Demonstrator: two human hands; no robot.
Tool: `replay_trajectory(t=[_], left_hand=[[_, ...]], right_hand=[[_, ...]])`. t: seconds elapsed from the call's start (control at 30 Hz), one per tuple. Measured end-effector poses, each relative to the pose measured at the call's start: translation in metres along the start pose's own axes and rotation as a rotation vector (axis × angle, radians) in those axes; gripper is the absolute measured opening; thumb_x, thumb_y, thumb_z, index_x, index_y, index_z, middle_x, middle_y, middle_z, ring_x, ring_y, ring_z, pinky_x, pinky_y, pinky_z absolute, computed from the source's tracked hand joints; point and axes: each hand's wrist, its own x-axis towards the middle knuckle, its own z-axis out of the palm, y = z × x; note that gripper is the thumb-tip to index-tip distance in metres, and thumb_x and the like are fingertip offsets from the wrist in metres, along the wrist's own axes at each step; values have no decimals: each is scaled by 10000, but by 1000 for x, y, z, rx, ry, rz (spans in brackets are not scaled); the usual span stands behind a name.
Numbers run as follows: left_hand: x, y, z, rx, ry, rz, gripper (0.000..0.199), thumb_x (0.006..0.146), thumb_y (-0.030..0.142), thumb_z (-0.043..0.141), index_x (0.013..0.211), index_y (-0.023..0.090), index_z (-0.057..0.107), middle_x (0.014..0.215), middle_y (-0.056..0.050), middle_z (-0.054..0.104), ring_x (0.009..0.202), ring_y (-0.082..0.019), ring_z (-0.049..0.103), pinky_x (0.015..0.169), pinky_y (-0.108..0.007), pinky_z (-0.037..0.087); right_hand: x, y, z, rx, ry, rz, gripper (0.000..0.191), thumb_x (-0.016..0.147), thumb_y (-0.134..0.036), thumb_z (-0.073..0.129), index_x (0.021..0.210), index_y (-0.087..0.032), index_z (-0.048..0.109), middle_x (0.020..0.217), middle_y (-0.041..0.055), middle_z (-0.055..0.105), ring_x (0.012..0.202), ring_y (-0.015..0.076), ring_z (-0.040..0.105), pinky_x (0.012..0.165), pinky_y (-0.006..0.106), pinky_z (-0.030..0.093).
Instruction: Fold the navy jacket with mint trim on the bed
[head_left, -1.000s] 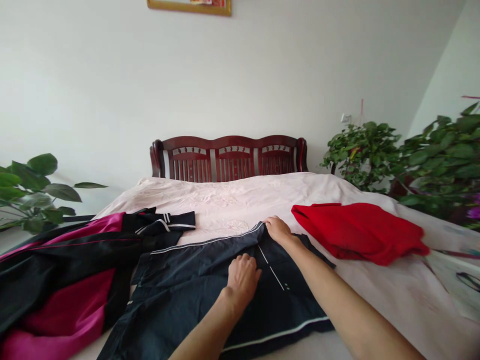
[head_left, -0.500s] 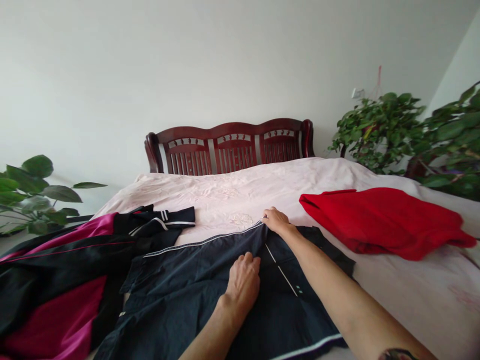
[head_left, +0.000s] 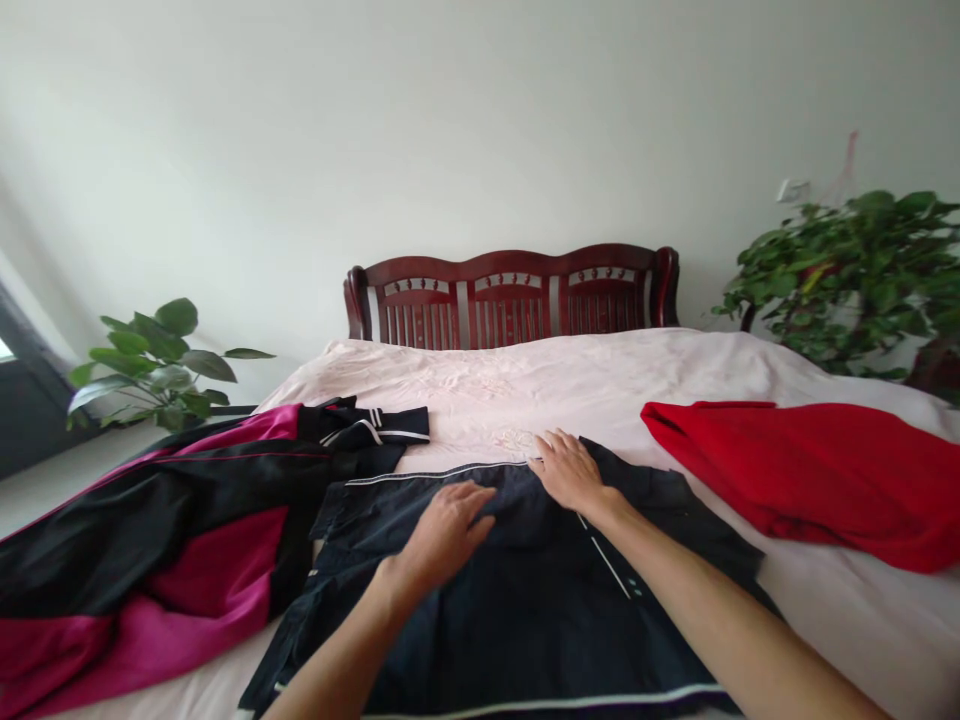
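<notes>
Garment: we see a dark navy garment (head_left: 510, 590) with thin white piping spread flat on the bed (head_left: 600, 375), and we place everything else by it.
Left hand: our left hand (head_left: 442, 530) lies palm down on the upper middle of the navy garment, fingers spread and pointing toward the far piped edge, pressing the cloth and clasping nothing.
Right hand: our right hand (head_left: 568, 470) rests flat at the far edge of the navy garment, just right of the left hand, fingers apart and reaching onto the pale cover beyond the hem; it grips nothing.
Forearms: both come in from the near edge and cross over the navy garment.
Jacket: a black and magenta jacket (head_left: 150, 540) lies crumpled to the left of the navy garment, its striped cuff touching the navy garment's far left corner.
Red garment: a red garment (head_left: 817, 475) lies to the right of the navy garment, near but apart from it.
Headboard: a dark red wooden headboard (head_left: 514, 300) stands beyond the navy garment at the far end of the bed.
Plants: one leafy plant (head_left: 161, 365) stands far left of the navy garment, another plant (head_left: 855, 280) far right.
</notes>
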Motion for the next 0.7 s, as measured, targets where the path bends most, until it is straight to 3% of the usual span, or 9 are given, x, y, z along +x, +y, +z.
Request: replay_trajectory(t=[0.13,0.23,0.37,0.47,0.57,0.7], left_hand=[[-42,-63,-17,259,39,-352,634,920,447,525,1499,212,418,1580,-141,375,1496,-382,200,1186,-597,147],[-72,-100,-21,130,-24,-501,638,887,464,558,1448,167,498,1563,-183,379,1489,-407,200,1180,-631,82],[-94,-121,-37,-36,-11,-468,446,883,450,530,1264,267,674,1426,-59,590,1401,-282,438,1202,-472,220],[-113,-130,-53,-123,139,-525,474,897,445,456,1271,234,657,1344,-48,656,1266,-226,579,1098,-344,402],[-139,-140,-58,-151,298,-681,523,886,435,423,1277,151,623,1222,-117,708,1105,-259,670,943,-353,509],[-159,-144,-52,-176,379,-805,537,845,428,471,1228,84,621,1070,-171,741,1039,-322,686,889,-403,510]], right_hand=[[-17,2,21,11,-216,0,669,996,-539,294,1543,-154,327,1600,149,295,1491,295,207,1202,454,138],[-21,12,29,16,-288,44,661,1002,-517,274,1573,-186,238,1636,112,206,1506,258,167,1206,456,141],[-20,6,16,7,-320,102,648,995,-479,328,1560,-164,282,1624,140,230,1501,286,184,1206,462,141],[-33,-18,-6,-4,-295,135,647,992,-475,344,1539,-130,334,1600,179,276,1485,334,216,1193,500,168],[-66,-57,-30,55,-180,-15,641,996,-507,331,1537,-164,350,1600,147,293,1490,315,213,1198,492,176],[-116,-108,-42,184,-127,-224,642,1003,-561,270,1543,-221,340,1609,90,284,1499,283,193,1211,482,184]])
